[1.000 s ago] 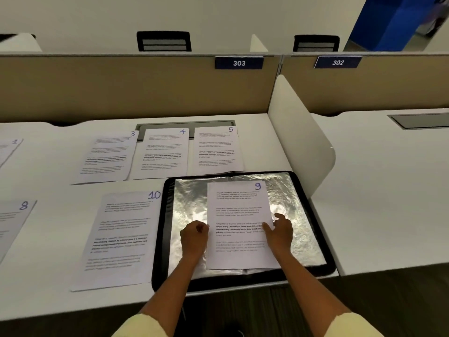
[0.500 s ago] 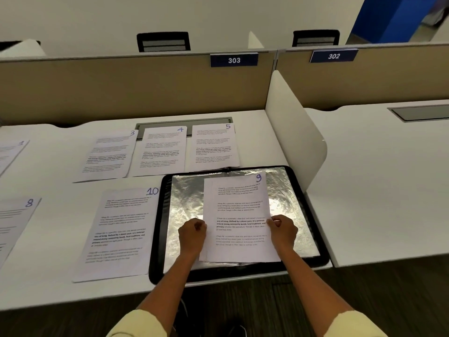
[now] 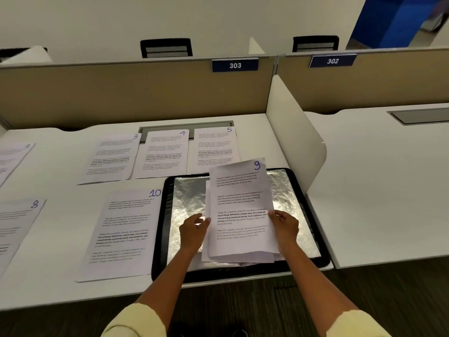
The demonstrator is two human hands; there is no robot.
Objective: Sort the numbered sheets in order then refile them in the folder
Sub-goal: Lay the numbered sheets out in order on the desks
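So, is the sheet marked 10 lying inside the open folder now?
No, the sheet marked 10 lies flat on the white desk, just left of the open folder, not inside it.

This is an open-plan office. A long white bench point(image 3: 364, 190) is split into seats by a tan partition wall point(image 3: 121, 93) and a curved white side divider point(image 3: 298, 132). Blue seat plates reading 303 point(image 3: 235, 65) and 302 point(image 3: 332, 61) sit on the partition. Mesh-backed office chairs point(image 3: 166, 48) show beyond it, and a grey cable hatch point(image 3: 420, 116) is set into the neighbouring bench.
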